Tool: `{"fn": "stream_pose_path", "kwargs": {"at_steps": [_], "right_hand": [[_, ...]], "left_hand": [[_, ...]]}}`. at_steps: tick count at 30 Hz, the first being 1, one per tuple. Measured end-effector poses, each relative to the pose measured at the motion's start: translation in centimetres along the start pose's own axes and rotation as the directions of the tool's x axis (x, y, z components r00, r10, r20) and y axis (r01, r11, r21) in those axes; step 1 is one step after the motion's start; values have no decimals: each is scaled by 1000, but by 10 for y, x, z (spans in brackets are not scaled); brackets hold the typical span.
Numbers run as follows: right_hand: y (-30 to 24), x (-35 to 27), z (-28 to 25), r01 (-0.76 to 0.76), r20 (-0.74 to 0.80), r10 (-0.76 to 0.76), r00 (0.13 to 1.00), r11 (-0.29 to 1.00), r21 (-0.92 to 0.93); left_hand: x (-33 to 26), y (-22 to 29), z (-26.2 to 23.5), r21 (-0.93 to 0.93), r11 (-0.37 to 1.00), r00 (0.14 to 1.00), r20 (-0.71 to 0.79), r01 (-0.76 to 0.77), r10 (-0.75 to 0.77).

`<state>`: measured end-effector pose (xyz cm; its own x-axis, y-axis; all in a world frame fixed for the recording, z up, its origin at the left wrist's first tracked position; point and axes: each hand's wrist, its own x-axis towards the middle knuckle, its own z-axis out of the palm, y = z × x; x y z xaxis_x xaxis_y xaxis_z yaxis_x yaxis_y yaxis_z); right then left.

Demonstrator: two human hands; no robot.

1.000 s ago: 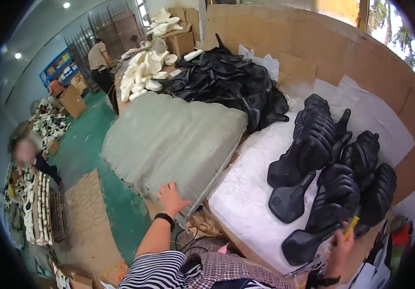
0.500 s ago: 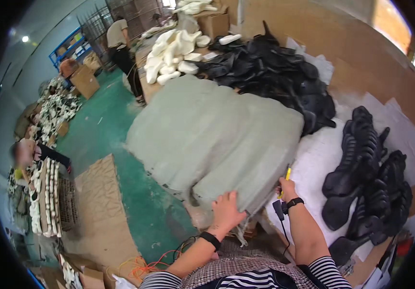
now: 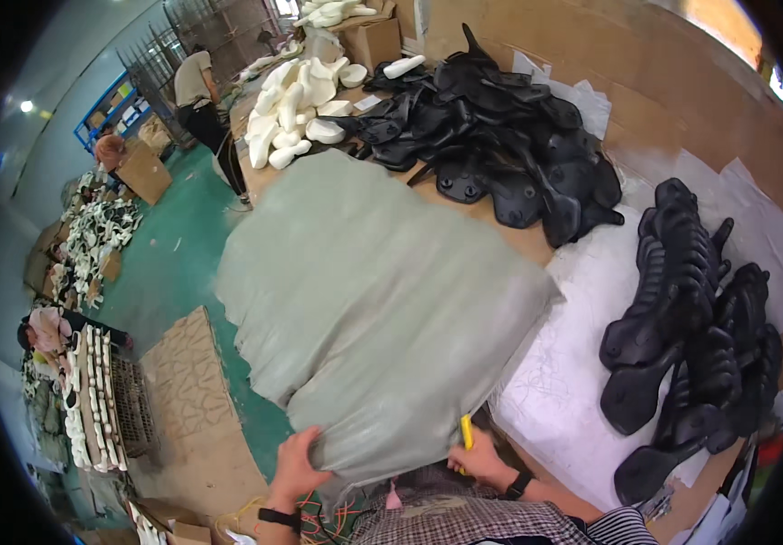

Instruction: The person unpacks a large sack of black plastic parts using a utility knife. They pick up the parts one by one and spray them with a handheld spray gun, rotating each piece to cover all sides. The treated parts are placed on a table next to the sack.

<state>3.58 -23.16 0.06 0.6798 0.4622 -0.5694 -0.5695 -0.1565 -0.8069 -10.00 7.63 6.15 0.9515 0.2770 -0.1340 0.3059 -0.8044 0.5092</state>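
A large grey-green sheet of soft material (image 3: 373,300) lies spread over the near part of the table. My left hand (image 3: 299,461) grips its near lower edge, fingers curled under it. My right hand (image 3: 480,456) rests at the sheet's near right corner and holds a yellow tool (image 3: 467,431) that points up against the edge. A white paper-covered surface (image 3: 555,400) lies just right of my right hand.
Black moulded shells are piled at the back (image 3: 500,136) and stacked at the right (image 3: 691,336). White foam pieces (image 3: 296,100) lie at the far left of the table. Green floor (image 3: 173,272), cardboard and racks sit left. One person stands far back (image 3: 196,91), another sits left (image 3: 46,331).
My view has swung left and nearer to the grey sheet. My left hand moved from on top of the sheet to its near edge, and my right hand with the yellow tool came down beside it.
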Motion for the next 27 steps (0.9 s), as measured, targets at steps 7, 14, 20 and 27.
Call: {"fn": "stream_pose_path", "kwargs": {"at_steps": [7,14,20,27], "right_hand": [[-90,13,-149,69,378,73,923,934,-349],[-296,173,-113,350,208,-284,936,801,-486],[-402,385,7,392,145,-413,899,611,-688],[-455,582,167,530,460,-713,529,-146,-835]], "left_hand": [[16,-16,43,-207,925,869,455,318,-197],[190,-71,-22,-37,988,967,-206,148,-152],[302,-122,9,90,891,865,-297,446,-403],[304,-125,4,135,908,901,-245,396,-357]]}}
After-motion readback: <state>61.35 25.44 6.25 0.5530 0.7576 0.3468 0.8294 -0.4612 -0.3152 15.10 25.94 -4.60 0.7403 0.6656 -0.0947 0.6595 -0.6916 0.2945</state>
